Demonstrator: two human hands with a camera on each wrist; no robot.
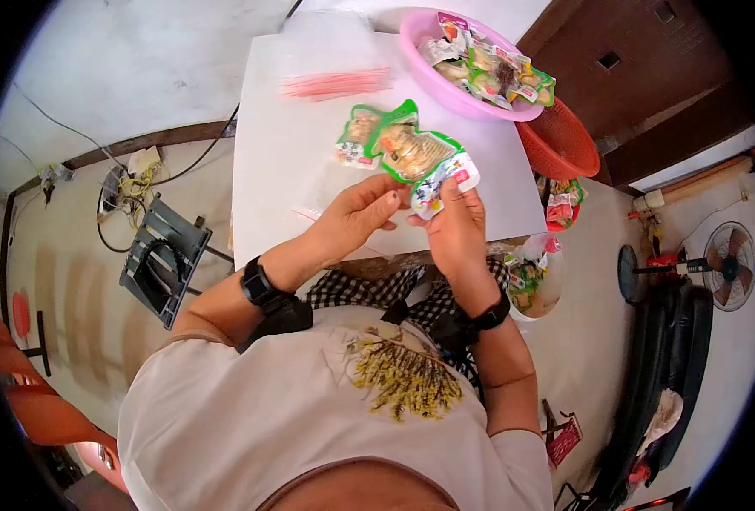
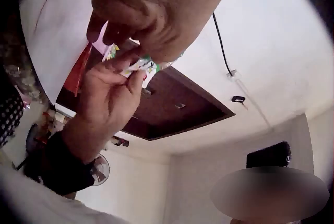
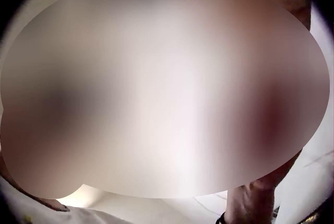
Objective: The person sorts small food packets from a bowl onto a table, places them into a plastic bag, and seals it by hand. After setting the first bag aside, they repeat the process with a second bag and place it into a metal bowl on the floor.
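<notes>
Several green-edged food packets (image 1: 411, 153) with white printed ends hang together over the table. The right hand (image 1: 458, 234) pinches their near end, its thumb on top of the white print. Beside it, the left hand (image 1: 352, 217) has its fingertips at the packets' lower edge, partly behind them; its thumb lies clear of the print. In the left wrist view, the left hand (image 2: 151, 12) is above the right hand (image 2: 107, 101), a packet (image 2: 143, 68) between them. Blur covers most of the right wrist view, hiding the right hand's work.
The white table (image 1: 266, 153) bears red strips (image 1: 339, 83), clear plastic bags (image 1: 326, 38) and a pink basin (image 1: 411, 51) of packets. To the right are a red basket (image 1: 565, 145) and a white bucket (image 1: 548, 294) with packets. A dark stool (image 1: 169, 251) stands left.
</notes>
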